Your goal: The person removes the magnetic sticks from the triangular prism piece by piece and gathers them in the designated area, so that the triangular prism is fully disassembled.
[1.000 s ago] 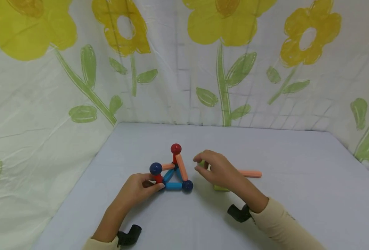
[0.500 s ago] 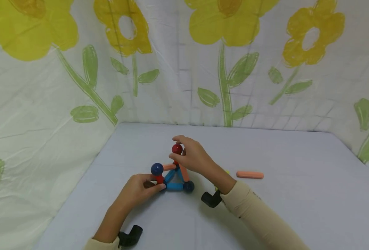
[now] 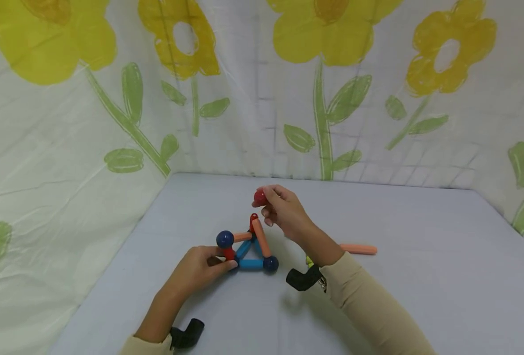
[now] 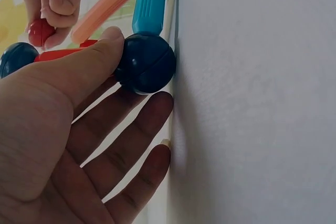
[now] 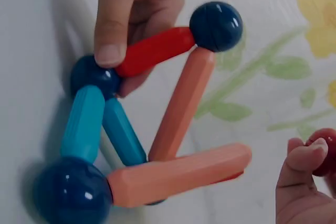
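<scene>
A magnetic frame of rods and balls stands on the table, with light blue rods [image 3: 251,265] forming a triangular base. My left hand [image 3: 197,268] grips its near-left corner, thumb on a dark blue ball [image 4: 147,64] beside an upright red rod [image 5: 157,51]. Another dark blue ball [image 3: 225,239] tops that rod. Above the rear corner, my right hand [image 3: 288,212] pinches a red ball [image 3: 259,197], clear of the rear red rod [image 3: 253,223]. One salmon rod [image 3: 262,239] slants from there down to the front-right dark blue ball [image 3: 270,264]; a second salmon rod [image 5: 181,106] links toward the upper left ball.
A loose salmon rod [image 3: 359,249] lies right of my right forearm. A yellow-green piece [image 3: 309,261] shows partly behind the right wrist. A flowered cloth [image 3: 244,123] hangs behind the table's far edge. Black mounts [image 3: 304,279] sit on both wrists.
My right hand came in from the right to the rear red ball, took hold of it and lifted it off its red rod. The left hand kept its grip on the near-left corner.
</scene>
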### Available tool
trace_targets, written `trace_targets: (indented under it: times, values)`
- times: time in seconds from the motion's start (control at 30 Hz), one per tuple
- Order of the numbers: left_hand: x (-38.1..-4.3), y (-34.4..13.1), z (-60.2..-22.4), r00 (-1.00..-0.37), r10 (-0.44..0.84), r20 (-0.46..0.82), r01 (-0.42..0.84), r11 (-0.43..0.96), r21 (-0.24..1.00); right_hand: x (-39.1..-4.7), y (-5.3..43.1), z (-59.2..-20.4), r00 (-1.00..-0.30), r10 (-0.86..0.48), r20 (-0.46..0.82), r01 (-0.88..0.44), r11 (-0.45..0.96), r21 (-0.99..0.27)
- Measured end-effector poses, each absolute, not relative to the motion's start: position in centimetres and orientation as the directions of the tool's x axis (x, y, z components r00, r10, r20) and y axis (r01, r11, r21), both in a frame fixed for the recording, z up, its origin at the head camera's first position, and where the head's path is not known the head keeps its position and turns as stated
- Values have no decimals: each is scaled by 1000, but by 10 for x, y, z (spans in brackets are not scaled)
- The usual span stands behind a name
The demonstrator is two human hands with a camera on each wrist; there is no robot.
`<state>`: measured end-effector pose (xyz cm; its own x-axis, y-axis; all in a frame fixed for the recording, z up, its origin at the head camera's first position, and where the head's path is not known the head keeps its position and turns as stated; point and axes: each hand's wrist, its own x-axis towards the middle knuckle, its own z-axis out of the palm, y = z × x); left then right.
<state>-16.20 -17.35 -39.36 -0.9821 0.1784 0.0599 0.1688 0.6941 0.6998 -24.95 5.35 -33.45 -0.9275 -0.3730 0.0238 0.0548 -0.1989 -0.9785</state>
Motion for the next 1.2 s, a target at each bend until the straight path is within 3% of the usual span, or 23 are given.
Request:
trace_targets:
  times: [0.23, 0.57, 0.83, 1.2]
  values:
    - [-161, -171, -394, -988, 144, 50, 138, 701, 699, -252, 73, -335, -929, -364, 58, 17, -198, -980]
    - [-161, -172, -395, -988, 147, 48, 137, 690, 711, -256, 115, -352, -952, -275, 132, -157, 69, -985]
    - [-159, -172, -395, -991, 133, 32, 116, 694, 710, -258, 138, -371, -972, -226, 64, -133, 302, -944]
    - [-161, -169, -395, -992, 126, 29, 109, 699, 707, -263, 158, -382, -969, -239, -56, -76, 509, -857]
